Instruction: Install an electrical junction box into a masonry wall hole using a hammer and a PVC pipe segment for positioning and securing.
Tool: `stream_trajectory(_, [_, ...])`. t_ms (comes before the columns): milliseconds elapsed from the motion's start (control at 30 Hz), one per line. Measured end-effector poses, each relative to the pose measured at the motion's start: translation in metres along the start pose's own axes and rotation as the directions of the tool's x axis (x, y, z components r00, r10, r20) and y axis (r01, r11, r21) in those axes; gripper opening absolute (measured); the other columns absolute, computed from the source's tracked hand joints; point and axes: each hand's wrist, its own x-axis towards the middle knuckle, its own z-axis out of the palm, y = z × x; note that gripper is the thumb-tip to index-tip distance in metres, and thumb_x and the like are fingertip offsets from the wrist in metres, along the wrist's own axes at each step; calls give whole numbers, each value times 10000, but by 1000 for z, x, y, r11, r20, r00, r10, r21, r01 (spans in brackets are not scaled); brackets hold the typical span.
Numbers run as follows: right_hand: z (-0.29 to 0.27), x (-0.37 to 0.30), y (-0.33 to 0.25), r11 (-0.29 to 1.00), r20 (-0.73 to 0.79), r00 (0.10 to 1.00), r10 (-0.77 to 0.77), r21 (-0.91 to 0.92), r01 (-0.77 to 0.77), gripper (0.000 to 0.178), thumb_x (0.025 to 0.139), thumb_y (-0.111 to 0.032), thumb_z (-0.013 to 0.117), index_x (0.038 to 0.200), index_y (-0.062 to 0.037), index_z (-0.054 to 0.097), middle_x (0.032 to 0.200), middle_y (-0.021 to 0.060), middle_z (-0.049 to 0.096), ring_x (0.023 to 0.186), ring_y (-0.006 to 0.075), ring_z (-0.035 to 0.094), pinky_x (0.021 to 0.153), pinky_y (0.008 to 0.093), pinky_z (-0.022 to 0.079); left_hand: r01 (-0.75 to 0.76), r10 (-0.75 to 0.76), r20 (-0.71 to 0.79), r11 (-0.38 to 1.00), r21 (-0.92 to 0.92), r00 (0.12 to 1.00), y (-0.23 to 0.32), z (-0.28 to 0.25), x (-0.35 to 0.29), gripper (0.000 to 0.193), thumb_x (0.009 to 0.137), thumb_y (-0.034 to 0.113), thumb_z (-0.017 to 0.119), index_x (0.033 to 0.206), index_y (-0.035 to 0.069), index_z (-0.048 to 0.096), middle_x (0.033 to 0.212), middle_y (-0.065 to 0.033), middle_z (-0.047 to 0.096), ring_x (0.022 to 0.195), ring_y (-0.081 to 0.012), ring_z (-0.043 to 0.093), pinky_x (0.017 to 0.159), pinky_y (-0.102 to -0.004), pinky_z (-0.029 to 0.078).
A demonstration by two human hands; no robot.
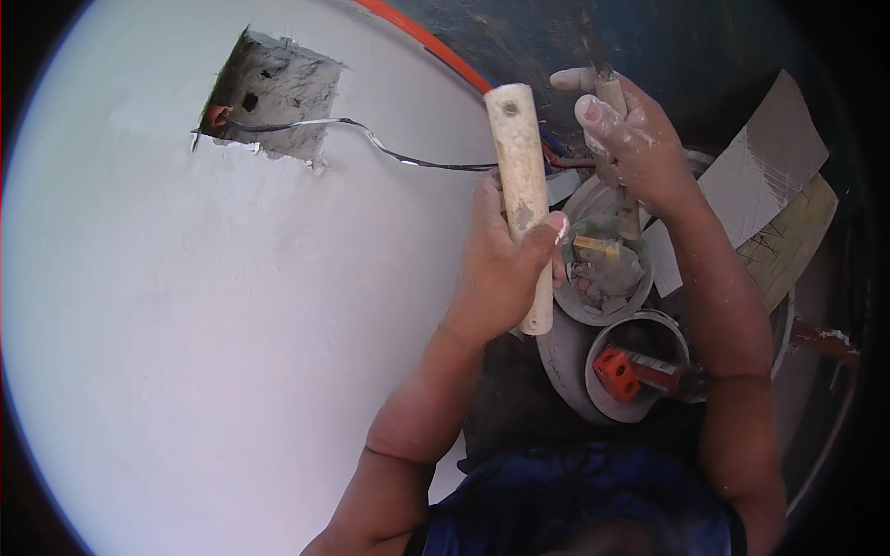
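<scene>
My left hand (505, 259) is closed round a long, pale, plaster-stained bar (521, 176) with a dark round spot near its upper end. The bar stands nearly upright, close to the white wall, and its front side faces me. To the right, my right hand (644, 148) grips a wooden-handled tool (612, 97), thumb against the handle. A dark, narrow metal part points up from it; its far end is too dim to make out. The handle's lower end hangs over a clear plastic bowl (607, 310) holding grey plaster scraps and a yellowish piece.
A square recess (283, 93) is cut in the white wall (204, 352); a black and white cable (408, 161) runs out toward my hands. An orange strip (422, 37) crosses the top. Below the bowl, a white bucket (603, 394) holds an orange-red object (619, 373). Cardboard sheets (769, 157) lean at right.
</scene>
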Motion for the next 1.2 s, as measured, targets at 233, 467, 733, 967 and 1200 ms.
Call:
stream_trajectory(233, [-24, 6, -14, 976, -243, 957, 159, 186, -115, 375, 944, -365, 579, 1156, -57, 595, 609, -64, 404, 433, 14, 330, 395, 201, 295, -290, 222, -427, 952, -102, 877, 45, -43, 92, 291, 971, 269, 495, 1067, 27, 365, 782, -91, 499, 573, -165, 532, 482, -327, 479])
stream_trajectory(467, [-34, 11, -12, 973, -282, 946, 160, 205, -103, 348, 963, -342, 555, 1163, -58, 588, 595, -66, 385, 433, 24, 315, 406, 209, 295, -407, 318, -614, 913, -6, 722, 35, -65, 139, 343, 969, 248, 487, 1132, -16, 341, 842, -140, 480, 578, -199, 537, 466, -357, 476])
stream_trajectory(733, [-22, 10, -5, 980, -272, 942, 197, 95, -177, 343, 973, -336, 536, 1142, -43, 594, 598, -63, 399, 430, 24, 328, 402, 208, 291, -407, 248, -628, 906, -119, 738, 33, -48, 133, 462, 962, 242, 491, 1224, -80, 290, 887, -158, 482, 579, -201, 552, 451, -358, 483])
stream_trajectory(967, [-9, 8, -1, 975, -207, 953, 221, 15, -223, 377, 997, -354, 478, 1156, -23, 566, 593, -58, 388, 420, 24, 320, 390, 204, 292, -429, 366, -686, 899, 86, 629, 3, -74, 161, 526, 953, 243, 526, 1266, -91, 267, 851, -147, 511, 565, -200, 548, 469, -337, 483])
stream_trajectory(1200, [-3, 6, 5, 978, -195, 959, 204, -1, -208, 393, 982, -385, 505, 1120, -27, 593, 594, -62, 385, 432, 23, 332, 391, 205, 285, -452, 407, -658, 885, 112, 633, 3, -74, 151, 551, 947, 229, 539, 1299, -88, 257, 939, -172, 536, 629, -201, 584, 501, -325, 487])
